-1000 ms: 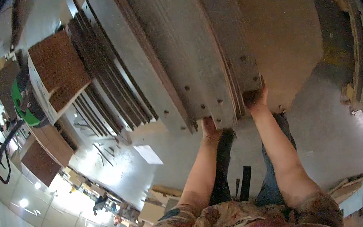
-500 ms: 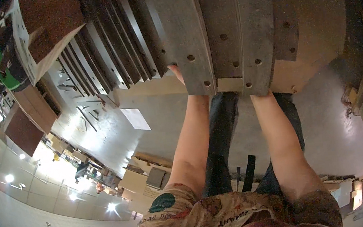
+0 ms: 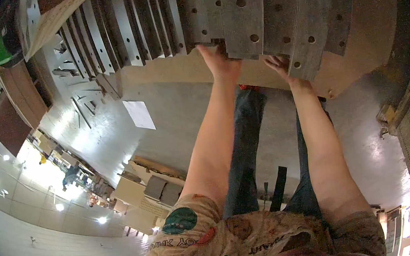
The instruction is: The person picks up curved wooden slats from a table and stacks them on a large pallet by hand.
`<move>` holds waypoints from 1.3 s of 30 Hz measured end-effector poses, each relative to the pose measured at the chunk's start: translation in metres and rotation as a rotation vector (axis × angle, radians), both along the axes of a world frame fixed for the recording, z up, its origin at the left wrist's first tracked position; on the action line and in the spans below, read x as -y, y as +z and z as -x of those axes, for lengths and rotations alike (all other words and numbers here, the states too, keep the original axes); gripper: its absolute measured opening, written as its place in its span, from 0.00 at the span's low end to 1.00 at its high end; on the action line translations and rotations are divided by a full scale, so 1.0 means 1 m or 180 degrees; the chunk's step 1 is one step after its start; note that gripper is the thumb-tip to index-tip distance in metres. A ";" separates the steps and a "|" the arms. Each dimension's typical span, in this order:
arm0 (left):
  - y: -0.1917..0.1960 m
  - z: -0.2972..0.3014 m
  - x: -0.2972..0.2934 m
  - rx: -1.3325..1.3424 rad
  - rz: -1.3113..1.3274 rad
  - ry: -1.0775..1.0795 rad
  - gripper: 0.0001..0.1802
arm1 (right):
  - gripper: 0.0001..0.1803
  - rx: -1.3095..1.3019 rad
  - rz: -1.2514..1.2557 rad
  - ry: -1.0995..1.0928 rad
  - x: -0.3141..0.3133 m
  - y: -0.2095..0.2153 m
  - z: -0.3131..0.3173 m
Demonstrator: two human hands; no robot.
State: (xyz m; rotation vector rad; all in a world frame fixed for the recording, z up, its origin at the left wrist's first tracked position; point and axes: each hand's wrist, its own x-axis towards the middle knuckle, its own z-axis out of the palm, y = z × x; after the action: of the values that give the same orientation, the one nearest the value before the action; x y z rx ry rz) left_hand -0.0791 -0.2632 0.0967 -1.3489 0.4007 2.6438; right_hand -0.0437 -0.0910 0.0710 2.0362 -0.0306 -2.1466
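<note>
Over a tan sheet (image 3: pixel 377 30) lay grey drilled boards (image 3: pixel 238 24); at their near ends, the left hand's (image 3: pixel 223 68) fingers were hidden, grip unclear, the right hand's (image 3: pixel 286 73) loosely parted. Uneven support could have let one slip.

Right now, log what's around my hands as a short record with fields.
Left hand: at the near end of a drilled grey board; grip partly hidden
Right hand: at the near end of another drilled board; contact unclear
Farther left: row of narrow drilled boards
Past the board ends: tan panel
On the floor: white paper sheet
</note>
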 end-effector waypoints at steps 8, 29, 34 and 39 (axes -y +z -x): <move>-0.043 0.006 -0.057 0.0250 -0.0122 0.0184 0.33 | 0.33 -0.1557 0.0154 -0.0121 0.004 -0.086 0.002; 0.035 -0.141 -0.032 0.0829 0.1515 -0.1086 0.25 | 0.32 -0.0314 -0.1141 0.3948 -0.033 0.004 -0.029; 0.094 -0.295 0.004 0.1558 0.0692 -0.0209 0.23 | 0.31 -0.1268 -0.2168 0.9025 -0.047 0.046 -0.060; 0.165 -0.357 0.046 0.1572 0.2250 -0.1166 0.22 | 0.24 -0.1930 -0.1920 1.1073 0.044 0.139 -0.024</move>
State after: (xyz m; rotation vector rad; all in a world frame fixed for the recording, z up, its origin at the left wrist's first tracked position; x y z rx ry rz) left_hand 0.2782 -0.3089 0.2621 -1.8089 1.4218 1.8339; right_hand -0.0194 -0.1345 0.2095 -0.5775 1.8562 0.3059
